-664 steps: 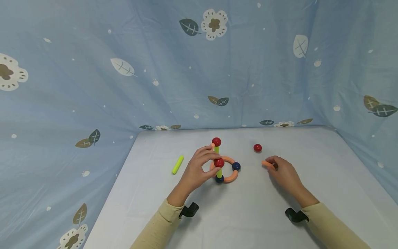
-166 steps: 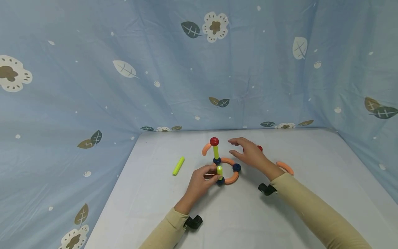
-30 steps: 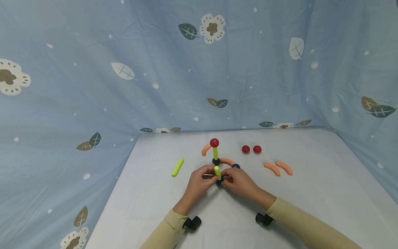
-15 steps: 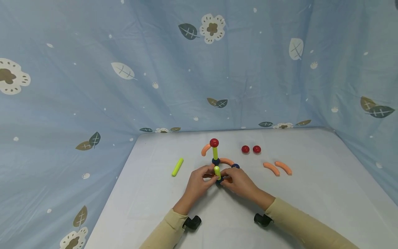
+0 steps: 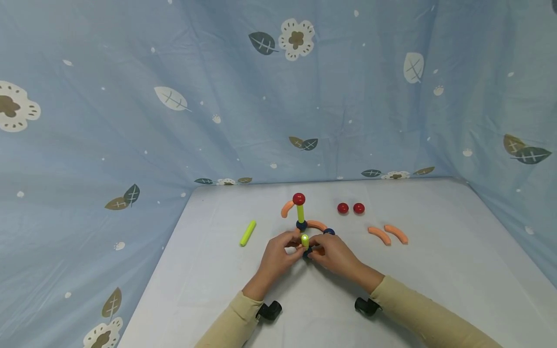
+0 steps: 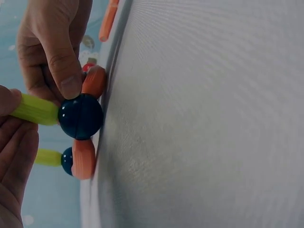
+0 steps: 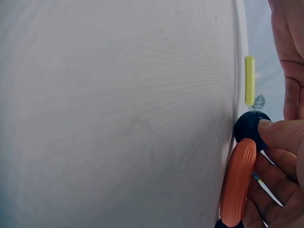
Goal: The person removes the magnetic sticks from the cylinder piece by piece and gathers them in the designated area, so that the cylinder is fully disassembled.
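Note:
My left hand (image 5: 278, 256) pinches an upright yellow-green rod (image 5: 305, 241), which stands on a dark blue ball (image 6: 80, 116). That same ball is gripped between thumb and fingers of my right hand (image 5: 337, 253). Orange curved sticks (image 7: 238, 183) and blue balls (image 5: 329, 232) form a ring on the table, partly hidden behind the hands. At the ring's far side another blue ball (image 5: 301, 225) carries a second upright rod (image 5: 300, 213) topped by a red ball (image 5: 299, 198). An orange curved stick (image 5: 287, 209) hangs out to the left from that red ball.
Two red balls (image 5: 343, 208) lie at the back right of the white table (image 5: 209, 290). Two loose orange curved sticks (image 5: 396, 234) rest further right. A loose yellow-green rod (image 5: 248, 233) lies left of the ring. A blue patterned curtain (image 5: 348, 96) hangs behind.
Since the oldest frame, the red ball has come off the near rod and the right hand's curved stick lies on the table. The right hand has moved to the near blue ball; lately the rod tilts slightly.

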`<state>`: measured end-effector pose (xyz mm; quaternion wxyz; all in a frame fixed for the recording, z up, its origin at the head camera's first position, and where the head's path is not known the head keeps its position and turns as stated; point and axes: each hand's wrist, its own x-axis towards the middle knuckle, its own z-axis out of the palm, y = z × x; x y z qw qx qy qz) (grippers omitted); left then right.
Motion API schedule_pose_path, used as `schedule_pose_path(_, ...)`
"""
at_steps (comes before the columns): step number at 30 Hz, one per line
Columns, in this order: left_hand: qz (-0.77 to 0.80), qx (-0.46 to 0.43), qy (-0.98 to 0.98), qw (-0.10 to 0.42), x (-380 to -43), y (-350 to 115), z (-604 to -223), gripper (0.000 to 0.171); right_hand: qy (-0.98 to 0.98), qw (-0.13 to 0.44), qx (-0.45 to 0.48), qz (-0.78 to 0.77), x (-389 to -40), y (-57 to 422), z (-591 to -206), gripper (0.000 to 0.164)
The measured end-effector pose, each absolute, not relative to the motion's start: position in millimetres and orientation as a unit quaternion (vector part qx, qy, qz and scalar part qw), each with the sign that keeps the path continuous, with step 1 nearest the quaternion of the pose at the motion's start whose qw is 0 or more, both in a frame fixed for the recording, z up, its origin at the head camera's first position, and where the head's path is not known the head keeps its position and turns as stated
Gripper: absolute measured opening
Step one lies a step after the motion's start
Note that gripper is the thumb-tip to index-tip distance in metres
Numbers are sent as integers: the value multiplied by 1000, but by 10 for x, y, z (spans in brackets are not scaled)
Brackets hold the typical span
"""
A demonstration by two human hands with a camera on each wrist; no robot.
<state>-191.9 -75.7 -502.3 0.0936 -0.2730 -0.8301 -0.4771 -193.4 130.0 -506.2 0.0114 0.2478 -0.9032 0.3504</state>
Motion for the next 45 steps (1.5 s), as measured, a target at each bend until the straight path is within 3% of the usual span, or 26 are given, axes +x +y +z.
schedule_pose_path(5,-477,-266,-830,111,-1928,-791,-4993,23,-908,6,239,344,-1943,1287,-5059,25)
schedule_pose_path(22,-489,-175,-849,98,-1951,-1161,-4979,20,-913,-14,211,349,-1927,1256,-5046,26)
schedule_pose_path(31,-485,-131,-856,123,-1963,-1406,-5006,23,-916,-16,203,347,-1924,1249,-5046,27)
schedule_pose_path(45,-408,-58,-904,111,-1998,-1619,-5059,48,-915,-16,202,350,-1927,1257,-5057,27)
